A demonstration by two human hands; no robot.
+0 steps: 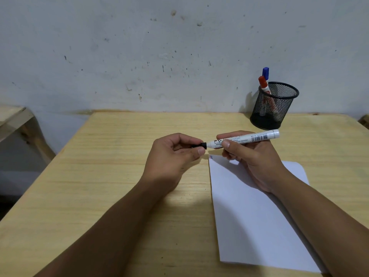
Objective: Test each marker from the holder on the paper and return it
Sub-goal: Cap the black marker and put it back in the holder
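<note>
Your right hand (251,154) grips the white marker (243,139) mid-barrel above the paper (249,212) on the table (119,176) while your left hand (175,154) pinches its black cap (199,145); it looks light, rigid and smooth, so hold the barrel firmly.

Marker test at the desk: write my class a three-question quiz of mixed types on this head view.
1. True or false: the mesh holder is empty.
2. Which hand grips the white marker barrel? A) left B) right
3. Fill in: the left hand pinches the black ____ at the marker's tip end.

Key: 1 false, a red-capped marker and a blue-capped marker stand in it. 2 B, the right hand. 3 cap.
</note>
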